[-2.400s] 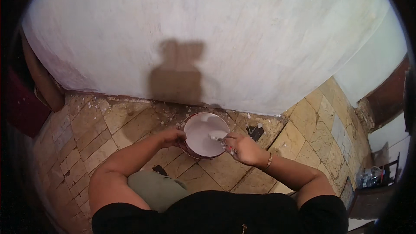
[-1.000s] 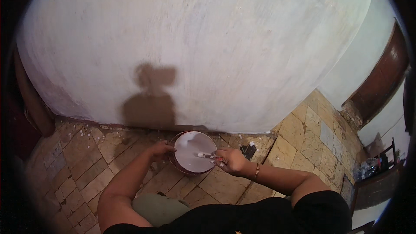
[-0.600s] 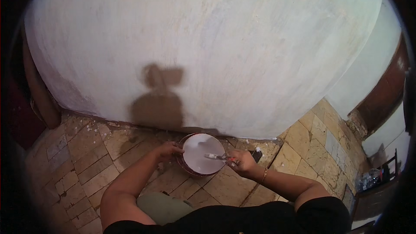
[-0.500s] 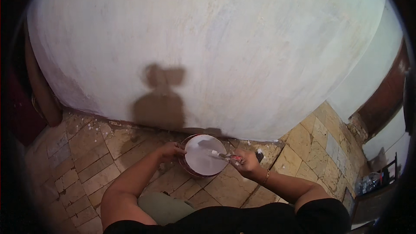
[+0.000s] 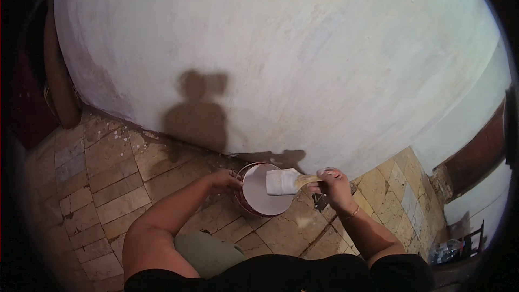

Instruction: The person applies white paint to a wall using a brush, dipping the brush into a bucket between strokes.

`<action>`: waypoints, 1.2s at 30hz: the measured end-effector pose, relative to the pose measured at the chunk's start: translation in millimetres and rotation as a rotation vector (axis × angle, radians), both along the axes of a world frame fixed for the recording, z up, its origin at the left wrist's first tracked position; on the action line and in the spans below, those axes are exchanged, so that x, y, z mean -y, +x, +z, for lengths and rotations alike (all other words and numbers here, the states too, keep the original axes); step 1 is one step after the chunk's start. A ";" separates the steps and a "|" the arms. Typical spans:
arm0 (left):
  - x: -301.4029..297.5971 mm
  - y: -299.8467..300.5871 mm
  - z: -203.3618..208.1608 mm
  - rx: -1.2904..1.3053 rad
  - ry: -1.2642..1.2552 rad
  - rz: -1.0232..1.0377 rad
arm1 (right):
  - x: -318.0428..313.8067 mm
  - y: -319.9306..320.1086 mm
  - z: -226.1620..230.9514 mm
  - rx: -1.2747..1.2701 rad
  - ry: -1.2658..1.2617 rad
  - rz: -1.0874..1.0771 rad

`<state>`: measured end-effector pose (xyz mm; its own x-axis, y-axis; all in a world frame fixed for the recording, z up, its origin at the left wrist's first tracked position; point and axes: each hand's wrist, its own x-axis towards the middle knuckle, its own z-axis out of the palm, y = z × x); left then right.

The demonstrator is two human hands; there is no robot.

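Note:
A round bucket (image 5: 241, 201) with a dark red outside holds whitish paint (image 5: 258, 197). My left hand (image 5: 225, 180) grips its left rim, fingers closed on the edge. In my right hand (image 5: 334, 186) is a paintbrush (image 5: 283, 182), held by its pale wooden handle. The brush's wide head is coated white and hangs over the right part of the bucket's mouth, above the paint. My right fingers wrap round the handle's end.
A whitish, unevenly coated wall (image 5: 303, 65) rises ahead, bearing my shadow. Stone floor tiles (image 5: 121, 213) with white spatters lie along its foot. At the right are a brown door (image 5: 476, 148) and a dark stand with clear plastic bottles (image 5: 447, 251). A brown post (image 5: 60, 86) stands left.
My right hand has lifted the paintbrush out of the bucket and moved right; its white head now shows fully. My left hand stays on the rim, and the view has shifted slightly.

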<state>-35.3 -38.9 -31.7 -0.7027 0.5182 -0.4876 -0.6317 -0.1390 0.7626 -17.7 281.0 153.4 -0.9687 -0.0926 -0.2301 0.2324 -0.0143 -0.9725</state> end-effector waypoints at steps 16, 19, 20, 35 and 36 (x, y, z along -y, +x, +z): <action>7.1 5.9 6.3 0.014 0.093 -0.033 | 26.6 -36.3 154.7 -0.570 -0.139 -0.025; -4.7 12.7 43.9 0.013 -0.051 0.008 | 60.0 -43.9 181.7 -0.844 0.144 0.116; 1.0 11.0 27.4 0.014 -0.059 0.023 | 74.2 -49.2 187.3 -0.955 0.255 0.228; -1.0 3.8 11.2 0.010 -0.072 0.016 | 87.6 -54.3 355.2 -1.597 0.652 0.087; 1.0 3.1 3.9 0.016 -0.040 0.031 | 84.2 -46.2 358.5 -1.752 0.687 0.107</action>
<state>-32.2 -39.9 -27.8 -0.7102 0.4758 -0.5189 -0.6396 -0.1280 0.7580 -63.9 196.9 512.0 -0.1146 -0.4943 0.8617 -0.9231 0.3734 0.0914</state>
